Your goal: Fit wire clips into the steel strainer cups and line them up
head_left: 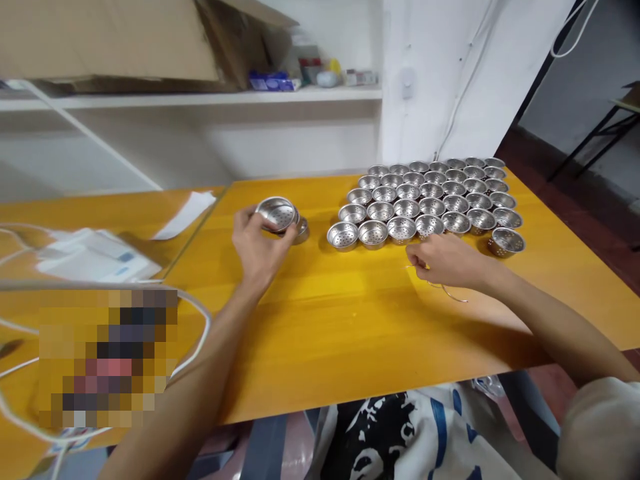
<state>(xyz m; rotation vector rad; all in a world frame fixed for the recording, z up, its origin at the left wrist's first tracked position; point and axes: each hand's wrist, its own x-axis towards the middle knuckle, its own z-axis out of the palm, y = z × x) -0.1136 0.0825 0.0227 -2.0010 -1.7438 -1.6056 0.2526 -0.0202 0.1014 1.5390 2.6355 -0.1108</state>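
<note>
My left hand (260,243) is closed around a small perforated metal strainer cup (277,213), held just above the yellow table (325,320). A second small metal cup (301,230) sits on the table right behind it. My right hand (443,261) rests on the table with its fingers pinched on a thin wire ring (453,293). Just beyond that hand, several rows of the same perforated metal cups (430,200) stand packed together.
White papers (95,257) and a white cable (200,313) lie on the left of the table, next to a blurred patch. A shelf (200,99) with a cardboard box (125,40) runs along the back wall. The table's right edge drops to a dark red floor.
</note>
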